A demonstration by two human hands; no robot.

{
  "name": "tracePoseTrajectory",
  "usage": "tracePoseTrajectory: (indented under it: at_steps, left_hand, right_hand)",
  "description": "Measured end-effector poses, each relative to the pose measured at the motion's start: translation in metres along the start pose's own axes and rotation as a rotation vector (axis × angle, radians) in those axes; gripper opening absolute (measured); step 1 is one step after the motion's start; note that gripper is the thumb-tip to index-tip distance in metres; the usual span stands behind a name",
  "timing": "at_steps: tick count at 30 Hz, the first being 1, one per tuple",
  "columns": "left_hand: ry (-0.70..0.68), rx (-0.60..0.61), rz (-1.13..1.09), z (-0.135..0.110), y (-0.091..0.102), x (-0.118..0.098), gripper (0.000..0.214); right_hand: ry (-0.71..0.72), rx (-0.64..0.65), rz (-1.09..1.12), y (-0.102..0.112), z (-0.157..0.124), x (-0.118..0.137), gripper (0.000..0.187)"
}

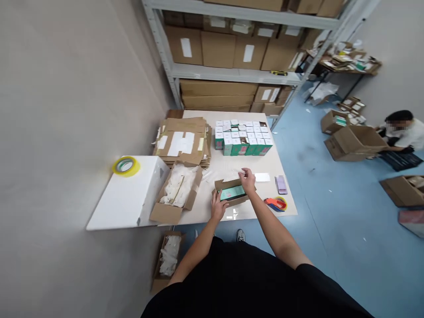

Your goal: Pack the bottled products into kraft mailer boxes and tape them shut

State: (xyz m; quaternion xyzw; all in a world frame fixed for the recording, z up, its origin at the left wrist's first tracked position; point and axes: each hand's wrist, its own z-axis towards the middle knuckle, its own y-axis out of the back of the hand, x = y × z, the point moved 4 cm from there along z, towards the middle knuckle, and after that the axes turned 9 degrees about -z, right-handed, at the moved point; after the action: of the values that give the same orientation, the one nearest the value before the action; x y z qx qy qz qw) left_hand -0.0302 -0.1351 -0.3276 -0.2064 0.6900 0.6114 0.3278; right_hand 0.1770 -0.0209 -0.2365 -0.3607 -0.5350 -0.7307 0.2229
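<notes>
A small open cardboard box (236, 202) stands near the front of the table, with a mint-green box (232, 192) lying inside it. My left hand (218, 205) grips the cardboard box's left end, fingers at the rim and thumb at the near side. Above the box's far right side is my right hand (247, 181), its fingertips pinched together. Something pale or clear seems to be at those fingertips, too small to make out. Just right of that hand lies a white slip of paper (262, 177).
Flattened cardboard (183, 128) and a carton of white packing material (177, 187) are at left. Green-and-white boxes (243, 137) stand at the back. A tape dispenser (275, 203) and a purple item (281, 184) lie at right. Another person (406, 132) sits beyond, by cartons.
</notes>
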Motion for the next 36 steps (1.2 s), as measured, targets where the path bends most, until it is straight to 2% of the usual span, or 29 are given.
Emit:
tracePoseTrajectory:
  at_steps: [3, 5, 7, 9, 12, 15, 18, 20, 23, 25, 27, 29, 31, 33, 36]
  left_hand:
    - [-0.071, 0.088, -0.003, 0.016, -0.021, -0.008, 0.015]
    - [-0.086, 0.121, 0.0, 0.024, -0.032, -0.01, 0.013]
    - [-0.068, 0.115, 0.005, 0.028, -0.038, -0.011, 0.011]
    - [-0.04, 0.096, 0.014, 0.029, -0.039, -0.012, 0.009]
    - [-0.019, 0.083, 0.03, 0.023, -0.038, -0.011, 0.021]
    - [0.021, 0.041, 0.02, 0.013, -0.033, -0.005, 0.05]
    - [0.134, -0.069, -0.038, 0.003, -0.024, 0.011, 0.079]
    - [0.281, -0.128, -0.116, -0.002, -0.02, 0.025, 0.09]
    - [0.441, -0.134, -0.208, -0.007, -0.017, 0.035, 0.082]
    - [0.396, -0.148, -0.204, -0.007, -0.014, 0.028, 0.067]
    - [0.281, -0.166, -0.183, -0.006, -0.011, 0.014, 0.063]
    - [0.177, -0.11, -0.162, -0.004, -0.014, -0.001, 0.073]
    - [0.102, 0.019, -0.114, -0.002, -0.021, -0.013, 0.083]
    - [0.073, 0.137, -0.023, 0.0, -0.028, -0.02, 0.086]
    - [0.08, 0.244, 0.152, 0.002, -0.034, -0.021, 0.085]
  right_hand:
    - [-0.093, -0.076, 0.012, 0.036, -0.016, -0.033, 0.046]
    - [-0.151, -0.085, 0.003, 0.049, -0.026, -0.052, 0.042]
    - [-0.191, -0.073, -0.004, 0.053, -0.035, -0.066, 0.04]
    - [-0.214, -0.048, -0.013, 0.048, -0.044, -0.077, 0.042]
    - [-0.213, 0.044, -0.058, 0.027, -0.058, -0.087, 0.042]
    - [-0.144, 0.108, -0.105, 0.01, -0.072, -0.093, 0.039]
    - [-0.082, 0.094, -0.12, 0.011, -0.08, -0.098, 0.037]
    - [-0.042, 0.082, -0.111, 0.021, -0.082, -0.102, 0.036]
    - [-0.017, 0.026, -0.113, 0.041, -0.082, -0.111, 0.039]
    - [-0.071, -0.035, -0.128, 0.055, -0.083, -0.123, 0.044]
    - [-0.159, -0.084, -0.123, 0.065, -0.085, -0.137, 0.054]
    - [-0.243, -0.098, -0.091, 0.069, -0.089, -0.152, 0.062]
    - [-0.31, -0.08, -0.056, 0.071, -0.093, -0.164, 0.067]
    - [-0.35, -0.034, -0.03, 0.071, -0.096, -0.172, 0.068]
    - [-0.355, 0.099, 0.002, 0.069, -0.097, -0.176, 0.066]
